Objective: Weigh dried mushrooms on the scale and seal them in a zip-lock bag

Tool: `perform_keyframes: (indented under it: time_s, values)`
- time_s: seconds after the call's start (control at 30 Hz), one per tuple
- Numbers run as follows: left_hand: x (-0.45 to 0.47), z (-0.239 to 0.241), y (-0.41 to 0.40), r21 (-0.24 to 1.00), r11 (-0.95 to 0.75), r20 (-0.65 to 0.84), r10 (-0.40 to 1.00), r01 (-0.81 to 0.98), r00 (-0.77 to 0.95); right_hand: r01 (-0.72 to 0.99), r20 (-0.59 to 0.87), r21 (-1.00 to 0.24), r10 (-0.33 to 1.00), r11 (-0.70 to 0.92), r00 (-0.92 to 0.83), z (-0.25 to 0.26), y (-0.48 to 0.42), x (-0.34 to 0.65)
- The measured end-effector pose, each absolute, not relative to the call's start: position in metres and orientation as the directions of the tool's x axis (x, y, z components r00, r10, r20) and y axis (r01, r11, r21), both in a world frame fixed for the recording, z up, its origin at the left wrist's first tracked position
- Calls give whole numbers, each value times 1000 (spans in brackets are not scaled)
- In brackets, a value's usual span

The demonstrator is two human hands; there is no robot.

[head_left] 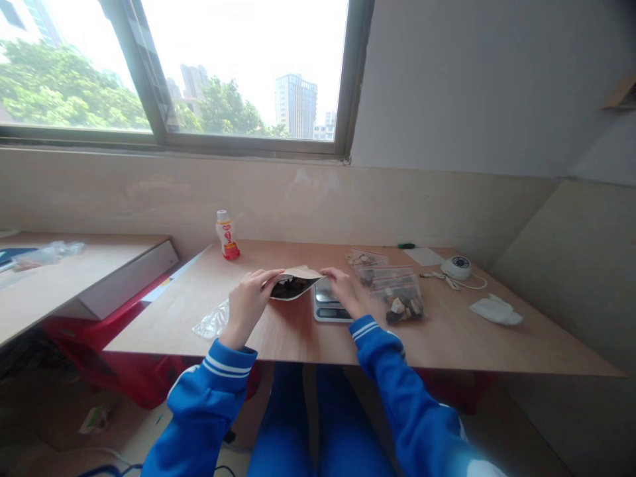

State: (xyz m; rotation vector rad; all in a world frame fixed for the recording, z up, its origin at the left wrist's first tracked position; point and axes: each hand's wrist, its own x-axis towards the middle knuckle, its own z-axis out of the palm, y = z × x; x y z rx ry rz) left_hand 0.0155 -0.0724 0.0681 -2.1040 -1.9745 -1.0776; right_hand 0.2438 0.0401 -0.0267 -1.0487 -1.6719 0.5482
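Observation:
A brown paper pouch (pixel 304 271) is held up over the table with its mouth spread, and dark pieces show inside it. My left hand (pixel 248 301) pinches the pouch's left corner. The right corner is gripped between the thumb and fingers of my right hand (pixel 344 291). Just behind and below my right hand lies a white digital scale (pixel 332 314), partly covered by the hand and the pouch. On the right, a clear zip bag (pixel 405 301) holds brown and pale chunks. Left of the pouch lies a crumpled clear plastic bag (pixel 211 322), partly behind my left wrist.
A white and red bottle (pixel 227 235) stands at the table's back left. Smaller clear bags (pixel 366 258) lie behind the zip bag. Rightward are a white dome camera (pixel 456 266) with its cable, a white packet (pixel 495 310), a paper sheet (pixel 424 256) and a green-handled tool (pixel 406 246).

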Motion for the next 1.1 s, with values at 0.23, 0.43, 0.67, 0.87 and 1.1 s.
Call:
perform_keyframes:
  time_s: [0.23, 0.43, 0.67, 0.87, 1.1]
  values:
    - [12, 66, -73, 377, -196, 508, 861, 905, -25, 468, 510, -717, 846, 517, -154, -39, 40, 251]
    - [15, 65, -73, 361, -204, 515, 857, 910, -13, 417, 483, -797, 875, 437, 5, -42, 64, 266]
    - [12, 64, -73, 371, -218, 520, 854, 903, -8, 413, 413, -851, 900, 326, 140, -47, 85, 286]
    - [14, 63, -73, 395, -213, 526, 850, 894, -29, 398, 481, -842, 842, 365, 246, -23, 59, 280]
    - [25, 62, -71, 452, -208, 499, 865, 868, -52, -16, 468, -868, 807, 496, -361, 37, -38, 240]
